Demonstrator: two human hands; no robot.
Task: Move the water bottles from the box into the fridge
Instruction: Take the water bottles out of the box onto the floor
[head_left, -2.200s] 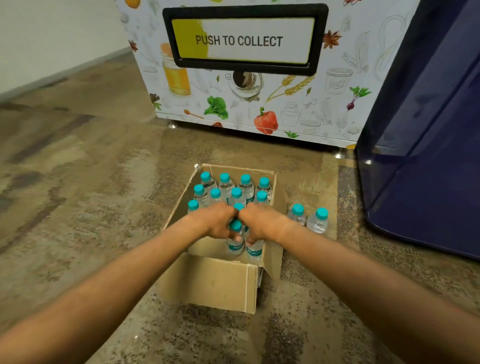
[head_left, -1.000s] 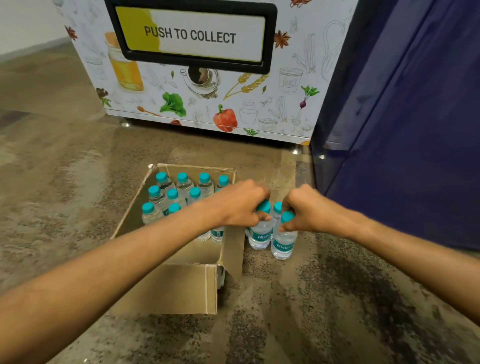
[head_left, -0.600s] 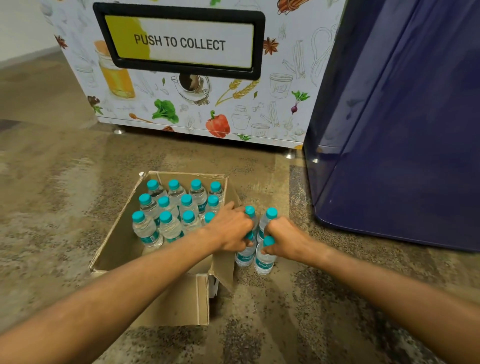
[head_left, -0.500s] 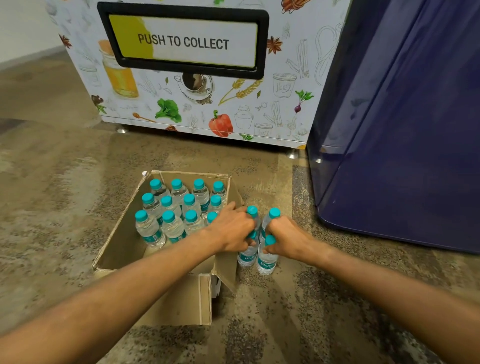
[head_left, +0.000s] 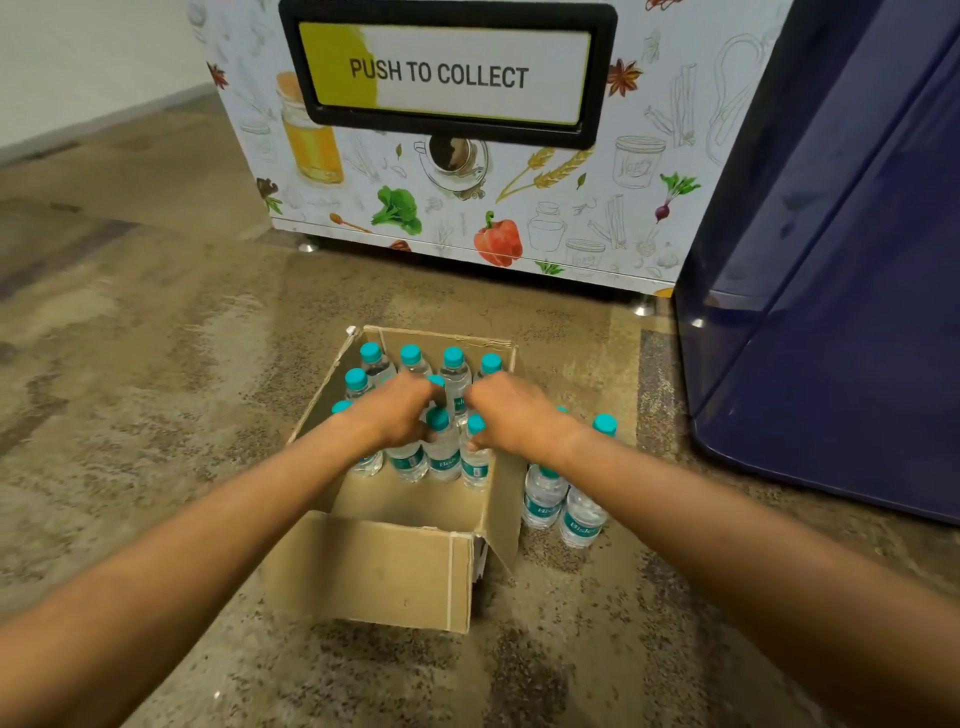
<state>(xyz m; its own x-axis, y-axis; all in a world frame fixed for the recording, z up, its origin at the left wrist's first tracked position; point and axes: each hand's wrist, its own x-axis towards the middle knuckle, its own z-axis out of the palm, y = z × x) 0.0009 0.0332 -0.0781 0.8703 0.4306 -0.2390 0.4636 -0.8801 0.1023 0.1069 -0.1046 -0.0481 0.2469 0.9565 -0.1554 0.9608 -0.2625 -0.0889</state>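
clear plastic water bottles with teal caps (head_left: 441, 457) upright in a brown cardboard box (head_left: 395, 571), both hands on them

the box stands open on a mottled brown floor (head_left: 130, 415). the bottles fill its far part in close rows, and the near part shows bare cardboard.

the left hand (head_left: 400, 410) and the right hand (head_left: 511, 413) reach into the box side by side, almost touching, over the front rows. the fingers of each curl down round bottle necks just under the caps, grasping them. that spot is slightly blurred, so how many bottles each hand has cannot be told.

a small group of loose bottles (head_left: 543, 493) of the same kind stands on the floor just beside the box's right wall. the right forearm partly hides them: two show their labels, and the others show little more than a cap.

a dark blue glossy fridge (head_left: 831, 312) stands to the right of the box and the loose bottles. behind the box is a white machine (head_left: 571, 208) printed with vegetables, jars and wheat. its black-framed flap (head_left: 447, 73) reads "push to collect".
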